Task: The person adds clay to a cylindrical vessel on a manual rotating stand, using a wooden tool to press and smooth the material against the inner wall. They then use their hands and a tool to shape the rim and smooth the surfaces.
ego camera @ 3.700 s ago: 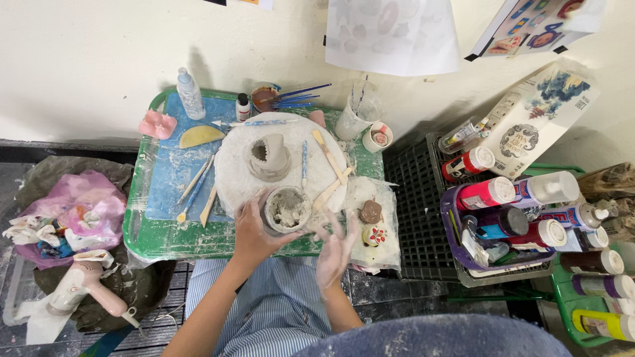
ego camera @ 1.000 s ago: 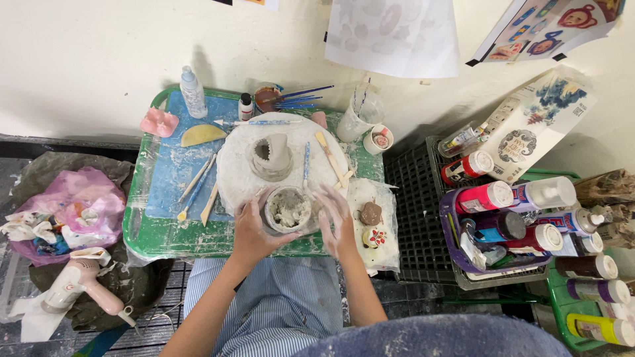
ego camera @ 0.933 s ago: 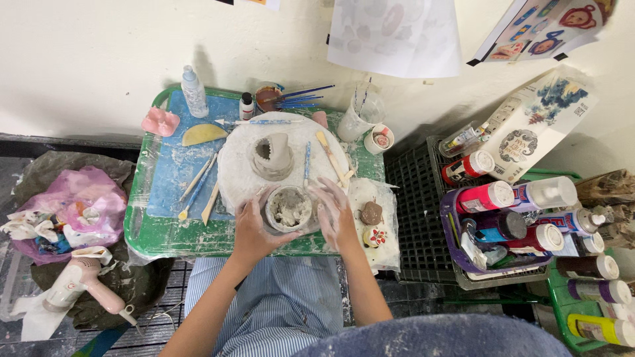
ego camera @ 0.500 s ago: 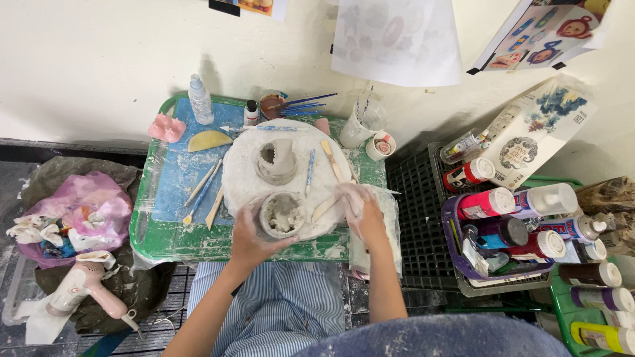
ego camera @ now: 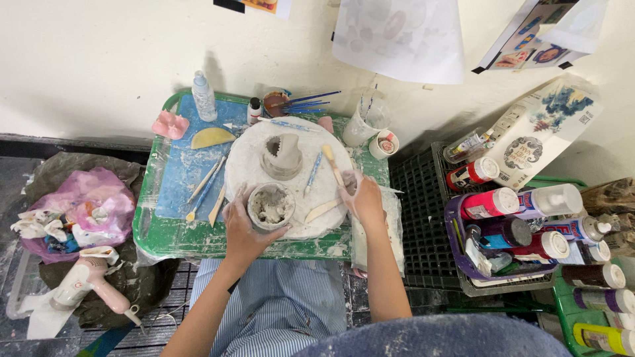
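Yellow bottle cut off at right edge.

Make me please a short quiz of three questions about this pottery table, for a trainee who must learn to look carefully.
1. True or false: the left hand is on the small clay cup at the near edge of the round white board.
2. Which thing stands nearer the wall on that board? A) a grey clay piece with a notched rim B) a glass jar of water C) a hair dryer
3. Fill in: the right hand is at the board's ____ edge, by a flat wooden tool.

Key
1. True: it cups the cup's side.
2. A.
3. Right. Whether the hand grips anything cannot be told.
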